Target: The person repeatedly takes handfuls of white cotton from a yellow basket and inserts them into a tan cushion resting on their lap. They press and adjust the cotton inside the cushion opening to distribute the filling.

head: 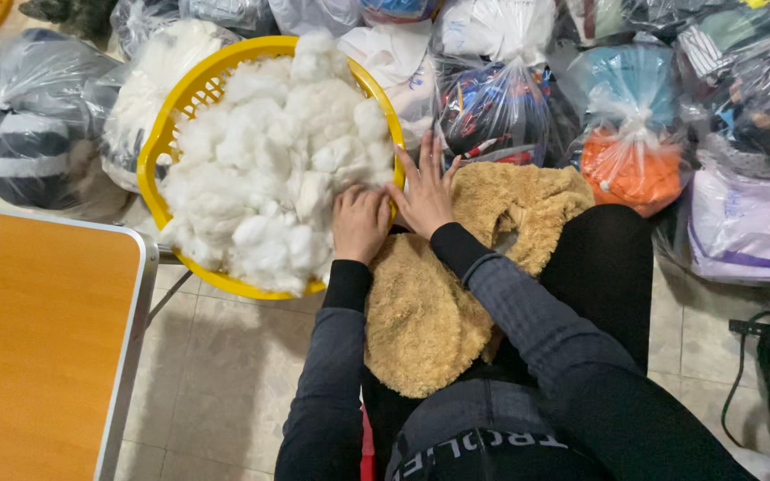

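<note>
L hand [360, 223] is curled into a loose fist, knuckles up, digging into the near edge of the white stuffing [269, 151]; looks like it pinches a tuft, but the fingertips are buried so can't tell for sure. R hand [422, 191] lies flat w/ fingers spread, palm down on the rim of the yellow basket [164, 142] and just touching the tan plush cover [421, 312].

To do this bit well, imo: pull small tufts rather than one big clump, keep the R hand steadying the basket rim so it doesn't tip off its perch, and keep the cover's opening close to the basket so loose fibre doesn't drop to the tile floor [216, 383].

Stuffing: bright white, fluffy, lumpy, heaped well above the basket rim, spilling a bit over the near side. It sits in front of the person, just beyond the lap. Plush cover: tan, curly pile, limp and flat, draped over the lap in dark trousers, one part folded toward the basket.

Further out: orange desk [37, 338] w/ metal edge at the left, and many tied clear plastic bags [634, 134] of cloth packed behind and to the right.
</note>
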